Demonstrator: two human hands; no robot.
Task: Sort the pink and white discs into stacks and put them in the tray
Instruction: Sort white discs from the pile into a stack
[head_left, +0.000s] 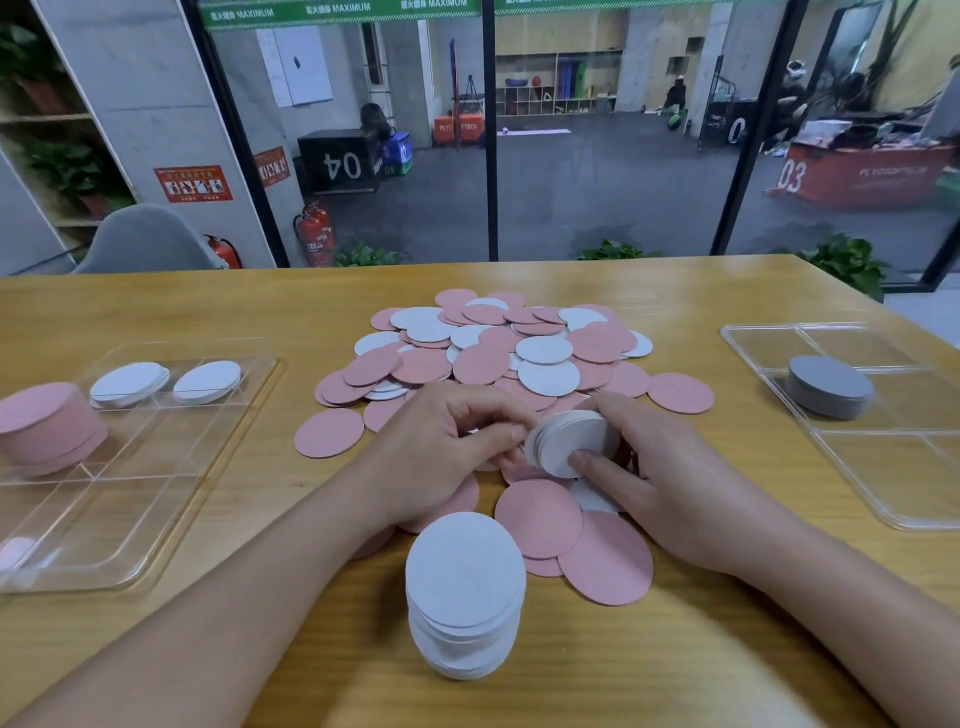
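A loose heap of pink and white discs (498, 353) covers the middle of the table. Just in front of it my right hand (670, 478) grips a small stack of white discs (571, 439) tilted on edge, thumb on its face. My left hand (441, 452) touches the same stack from the left with thumb and fingertips. A tall stack of white discs (465, 592) stands near the front edge. The clear tray (171, 499) at the left holds a pink stack (47, 426) and two short white stacks (130, 383).
A second clear tray (883, 483) at the right holds a grey stack of discs (828, 387). Several single pink discs (605, 558) lie flat between my hands and the tall white stack. A glass wall stands behind the table's far edge.
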